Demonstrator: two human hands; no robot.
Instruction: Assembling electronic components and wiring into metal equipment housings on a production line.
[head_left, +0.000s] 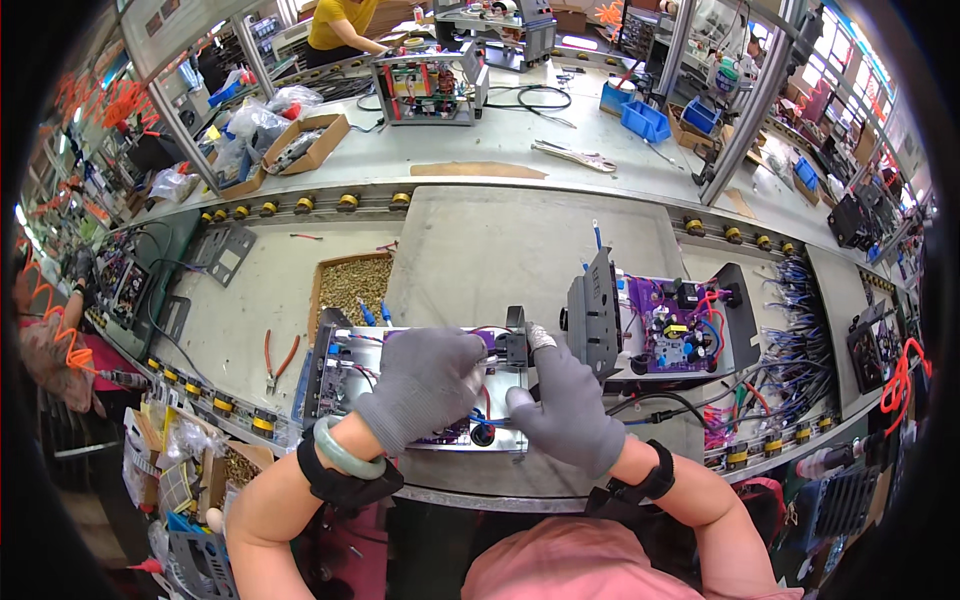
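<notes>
Head view: a long pale table (490, 155) runs across the far side, with a big grey board (500, 245) nearer, on the roller line. Below it, at the near edge, an opened metal machine (510, 440) with purple circuit boards lies under both gloved hands. Just right of that, a second opened machine (680, 335) stands with its dark front panel (597, 315) facing left; the panel bears pale character-like marks, sharply angled. A spread of cables (795, 350) lies farther right. The left hand (425, 385) is curled closed over the near machine's middle; whether it pinches anything, I cannot tell. The right hand (570, 405) is half curled at that machine's right end, thumb apart. Beyond the machine's left half sits a cardboard box (318, 280) of small brass-coloured parts (355, 283), and left of it lie red-handled pliers (271, 380). Smallest, a dark bracket (515, 340) is at the right fingertips; whether they grip it, I cannot tell.
</notes>
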